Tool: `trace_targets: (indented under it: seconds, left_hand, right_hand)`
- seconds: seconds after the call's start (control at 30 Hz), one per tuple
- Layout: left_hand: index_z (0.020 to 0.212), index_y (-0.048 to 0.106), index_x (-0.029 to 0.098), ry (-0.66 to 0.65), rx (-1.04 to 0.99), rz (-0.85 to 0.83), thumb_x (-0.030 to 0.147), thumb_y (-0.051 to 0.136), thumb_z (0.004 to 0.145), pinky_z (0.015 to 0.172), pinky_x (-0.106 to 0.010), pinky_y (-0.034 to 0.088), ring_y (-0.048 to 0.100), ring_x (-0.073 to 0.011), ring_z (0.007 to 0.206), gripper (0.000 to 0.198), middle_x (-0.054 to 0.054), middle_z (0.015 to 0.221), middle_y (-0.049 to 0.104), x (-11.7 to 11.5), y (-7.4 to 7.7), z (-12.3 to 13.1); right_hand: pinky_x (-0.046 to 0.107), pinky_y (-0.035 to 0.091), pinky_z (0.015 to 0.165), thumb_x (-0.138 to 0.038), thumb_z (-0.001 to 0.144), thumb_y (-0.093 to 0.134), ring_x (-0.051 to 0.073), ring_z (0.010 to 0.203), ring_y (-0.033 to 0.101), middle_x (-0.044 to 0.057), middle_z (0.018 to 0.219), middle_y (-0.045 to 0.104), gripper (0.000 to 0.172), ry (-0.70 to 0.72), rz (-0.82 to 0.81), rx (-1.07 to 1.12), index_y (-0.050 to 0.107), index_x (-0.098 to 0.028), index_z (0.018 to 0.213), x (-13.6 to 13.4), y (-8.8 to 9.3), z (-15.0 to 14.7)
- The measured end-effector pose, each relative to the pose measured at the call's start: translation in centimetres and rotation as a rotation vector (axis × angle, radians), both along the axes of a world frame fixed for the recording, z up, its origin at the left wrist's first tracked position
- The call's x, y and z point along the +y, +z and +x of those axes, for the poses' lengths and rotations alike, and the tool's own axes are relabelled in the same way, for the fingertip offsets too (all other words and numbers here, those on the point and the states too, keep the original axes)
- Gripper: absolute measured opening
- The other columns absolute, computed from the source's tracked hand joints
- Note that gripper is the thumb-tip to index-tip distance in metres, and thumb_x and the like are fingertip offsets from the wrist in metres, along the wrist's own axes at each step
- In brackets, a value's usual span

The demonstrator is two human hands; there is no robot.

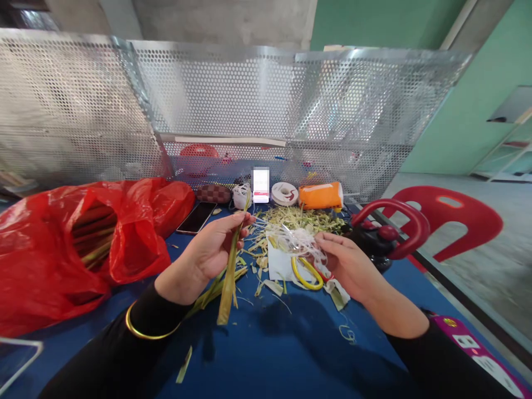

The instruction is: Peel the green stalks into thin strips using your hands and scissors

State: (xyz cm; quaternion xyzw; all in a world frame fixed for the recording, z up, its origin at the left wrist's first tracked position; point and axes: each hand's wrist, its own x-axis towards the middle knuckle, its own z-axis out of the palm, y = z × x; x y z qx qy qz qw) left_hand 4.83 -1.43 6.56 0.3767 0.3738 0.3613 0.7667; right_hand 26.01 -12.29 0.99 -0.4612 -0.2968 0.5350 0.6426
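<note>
My left hand (208, 246) is closed around a long yellow-green leaf strip (226, 293), which stands tilted with its wide end toward me. On the right, my right hand (344, 260) pinches a loose tangle of white string (297, 241), and some strands run across toward my left hand. Scissors with a yellow handle (306, 274) lie just under the string, their blades partly covered. More leaf strips (208, 296) rest on the table below my left wrist. Cut leaf scraps (320, 219) are heaped behind the string.
A red plastic bag (141, 244) full of stalks takes up the left. Along the back are a phone (198, 217), a brown checked pouch (214, 193), a white spool (285, 193) and an orange packet (320, 195). A black pot with a red handle (419, 233) stands right, before a perforated metal screen (224, 88).
</note>
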Motion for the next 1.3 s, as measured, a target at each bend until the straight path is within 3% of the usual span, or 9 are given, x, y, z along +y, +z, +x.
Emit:
trace_targets:
  seconds: [0.23,0.33,0.5,0.57,0.7,0.77,1.13,1.23,1.3]
  left_hand:
    - [0.086,0.069,0.008,0.040,0.133,0.137,0.013,0.058,0.082,0.042,-0.014,0.038,0.052,-0.0057,0.049,0.013,-0.003,0.065,0.060,-0.4,0.0,0.2]
    - [0.081,0.070,0.011,-0.101,0.180,0.232,0.018,0.063,0.078,0.040,-0.014,0.036,0.053,-0.0063,0.049,0.010,-0.005,0.069,0.064,-1.3,-0.2,0.4]
    - [0.062,0.067,0.013,-0.353,0.216,0.461,0.020,0.066,0.075,0.042,-0.017,0.040,0.061,-0.0082,0.056,0.014,-0.014,0.116,0.063,-3.2,-1.2,1.3]
    - [0.061,0.066,0.013,-0.369,0.232,0.492,0.018,0.067,0.074,0.043,-0.018,0.041,0.063,-0.0106,0.059,0.014,-0.013,0.112,0.065,-3.8,-1.6,1.7]
    - [0.066,0.067,0.014,-0.316,0.214,0.423,0.015,0.064,0.076,0.043,-0.016,0.039,0.057,-0.0091,0.051,0.011,-0.005,0.061,0.065,-4.0,-1.9,2.2]
    - [0.067,0.067,0.013,-0.293,0.181,0.339,0.015,0.063,0.078,0.042,-0.014,0.038,0.052,-0.0071,0.045,0.012,-0.002,0.053,0.060,-3.7,-1.9,2.1]
    - [0.071,0.065,0.008,-0.210,0.002,0.026,0.009,0.056,0.082,0.039,-0.013,0.039,0.052,-0.0056,0.050,0.014,-0.003,0.064,0.058,-2.2,-1.3,1.2]
    - [0.073,0.066,0.009,-0.204,-0.004,-0.007,0.009,0.057,0.081,0.039,-0.013,0.040,0.054,-0.0057,0.052,0.012,-0.003,0.071,0.060,-2.1,-1.3,1.1]
    - [0.075,0.066,0.009,-0.211,-0.005,-0.036,0.009,0.057,0.081,0.040,-0.013,0.040,0.054,-0.0054,0.054,0.011,-0.004,0.074,0.060,-2.0,-1.4,1.0]
  right_hand:
    - [0.023,0.053,0.056,-0.029,0.072,0.071,0.016,0.060,0.067,0.003,0.064,0.067,0.016,0.029,-0.046,0.137,0.065,-0.015,0.074,0.0,0.3,0.0]
    - [0.023,0.053,0.055,-0.027,0.073,0.070,0.016,0.058,0.067,0.005,0.067,0.070,0.015,0.022,-0.053,0.139,0.065,-0.014,0.077,0.0,0.4,-0.2]
    - [0.022,0.053,0.053,-0.025,0.074,0.069,0.014,0.056,0.067,0.007,0.073,0.072,0.014,0.026,-0.080,0.146,0.066,-0.012,0.079,-0.3,0.9,-1.0]
    - [0.021,0.053,0.053,-0.025,0.075,0.068,0.013,0.056,0.067,0.007,0.073,0.072,0.014,0.055,-0.090,0.145,0.067,-0.012,0.078,-0.4,1.1,-1.3]
    - [0.020,0.052,0.055,-0.029,0.076,0.068,0.012,0.057,0.066,0.007,0.074,0.071,0.018,0.130,-0.081,0.125,0.069,-0.011,0.080,-0.5,0.9,-1.5]
    - [0.019,0.051,0.052,-0.030,0.077,0.069,0.010,0.053,0.062,0.005,0.068,0.068,0.018,0.148,-0.060,0.130,0.068,-0.012,0.077,-0.5,0.8,-1.4]
    - [0.015,0.047,0.044,-0.021,0.071,0.073,0.005,0.044,0.049,-0.002,0.057,0.058,0.020,-0.019,-0.165,0.169,0.070,-0.013,0.089,0.1,0.5,0.9]
    - [0.023,0.051,0.054,-0.025,0.069,0.074,0.012,0.059,0.059,0.003,0.071,0.064,0.025,-0.100,-0.143,-0.006,0.069,-0.015,0.092,0.4,0.2,1.2]
    - [0.029,0.052,0.065,-0.027,0.069,0.074,0.017,0.073,0.061,0.005,0.084,0.066,0.028,-0.259,-0.055,-0.321,0.069,-0.018,0.094,0.4,0.1,1.2]
